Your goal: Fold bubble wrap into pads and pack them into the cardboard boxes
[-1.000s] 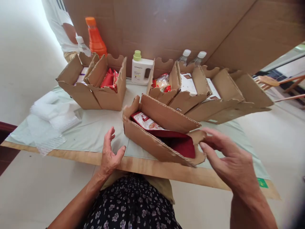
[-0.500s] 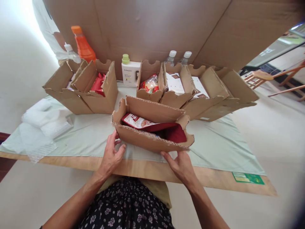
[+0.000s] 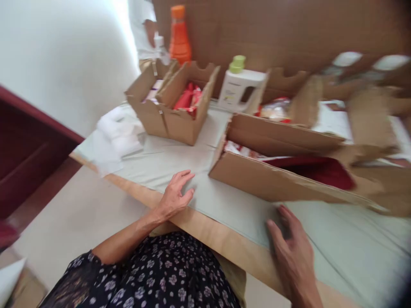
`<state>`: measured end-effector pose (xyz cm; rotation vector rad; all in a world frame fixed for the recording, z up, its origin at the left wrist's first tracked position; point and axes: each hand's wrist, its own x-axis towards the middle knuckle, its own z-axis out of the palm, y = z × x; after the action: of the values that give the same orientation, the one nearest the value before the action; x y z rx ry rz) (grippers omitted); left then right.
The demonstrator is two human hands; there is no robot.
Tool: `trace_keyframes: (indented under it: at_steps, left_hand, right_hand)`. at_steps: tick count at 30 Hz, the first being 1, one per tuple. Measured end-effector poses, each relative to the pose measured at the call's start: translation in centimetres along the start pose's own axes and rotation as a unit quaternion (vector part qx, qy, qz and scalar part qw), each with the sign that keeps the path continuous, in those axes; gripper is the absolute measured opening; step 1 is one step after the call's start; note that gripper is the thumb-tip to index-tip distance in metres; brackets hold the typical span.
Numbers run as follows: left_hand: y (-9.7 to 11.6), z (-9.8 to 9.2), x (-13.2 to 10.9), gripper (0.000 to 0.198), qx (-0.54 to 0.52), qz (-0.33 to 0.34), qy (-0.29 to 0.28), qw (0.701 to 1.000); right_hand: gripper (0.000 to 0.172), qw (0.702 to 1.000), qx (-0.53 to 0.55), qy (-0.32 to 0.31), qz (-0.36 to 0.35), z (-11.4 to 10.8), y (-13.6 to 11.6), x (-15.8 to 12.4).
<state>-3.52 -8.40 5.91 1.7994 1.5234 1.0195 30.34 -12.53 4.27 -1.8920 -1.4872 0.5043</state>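
A long, low cardboard box (image 3: 272, 182) lies on the pale green cloth in front of me, with a red packet (image 3: 316, 169) and a printed pouch inside. My left hand (image 3: 175, 194) rests flat on the cloth just left of the box, fingers spread, holding nothing. My right hand (image 3: 292, 252) lies open on the table's near edge below the box, palm down, not touching it. The picture is smeared by head motion, mostly on the right.
Two open cardboard boxes (image 3: 175, 100) stand at the back left, one holding red packets. Behind them stand an orange bottle (image 3: 179, 36) and a white jug with a green cap (image 3: 239, 85). Bubble wrap (image 3: 117, 137) lies at the left. A person in white (image 3: 143, 25) stands beyond.
Both hands have let go of the long box and dropped onto the table. The view has swung to the left and down, so the box now lies to my right.
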Motion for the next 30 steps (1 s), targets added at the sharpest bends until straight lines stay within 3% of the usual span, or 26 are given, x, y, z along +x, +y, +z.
trace_keyframes:
  at_steps: [3, 7, 10, 12, 15, 18, 21, 24, 26, 28, 30]
  left_hand:
    - [-2.9, -4.6, -0.5, 0.034, 0.119, 0.019, 0.088, 0.989]
    - [-6.8, -12.1, 0.8, 0.034, 0.275, -0.033, 0.202, 0.939]
    - [-9.1, -16.5, 4.5, 0.051, 0.313, -0.059, 0.253, 0.914]
    - [-10.3, -18.3, 7.9, 0.057, 0.302, -0.071, 0.266, 0.913]
    - [-10.9, -19.8, 12.0, 0.026, 0.25, -0.101, 0.295, 0.917]
    - [-9.6, -20.7, 12.0, 0.004, 0.157, -0.058, 0.425, 0.889]
    - [-7.0, -20.7, 7.8, 0.008, -0.022, -0.012, 0.532, 0.846]
    - [-4.1, -18.7, 2.6, 0.02, -0.238, -0.051, 0.472, 0.847]
    - [-2.3, -16.5, -0.1, 0.027, -0.307, -0.09, 0.406, 0.856]
    - [-0.8, -13.9, -1.8, 0.024, -0.291, -0.099, 0.357, 0.882]
    - [0.4, -11.1, -2.7, 0.017, -0.178, -0.041, 0.317, 0.931]
  right_hand:
    - [0.063, 0.998, -0.047, -0.01, -0.051, 0.7, 0.8, -2.0]
    - [0.053, 0.984, -0.072, -0.009, -0.16, 2.5, -0.1, -2.8]
    - [0.046, 0.961, -0.103, 0.007, -0.255, 4.0, -1.4, -2.3]
    - [0.043, 0.947, -0.136, 0.017, -0.292, 4.5, -1.9, -1.9]
    - [0.041, 0.934, -0.148, 0.026, -0.323, 4.7, -2.1, -1.5]
    - [0.039, 0.934, -0.13, 0.031, -0.33, 4.6, -1.7, -1.5]
    - [0.037, 0.944, -0.12, 0.042, -0.304, 4.7, -1.5, -1.7]
    - [0.034, 0.956, -0.1, 0.061, -0.267, 4.8, -2.5, -2.3]
    - [0.027, 0.961, -0.058, 0.065, -0.261, 4.9, -4.0, -3.0]
    - [0.019, 0.962, 0.001, 0.057, -0.268, 5.0, -5.9, -3.8]
    - [0.015, 0.96, 0.057, 0.048, -0.268, 5.1, -7.6, -4.5]
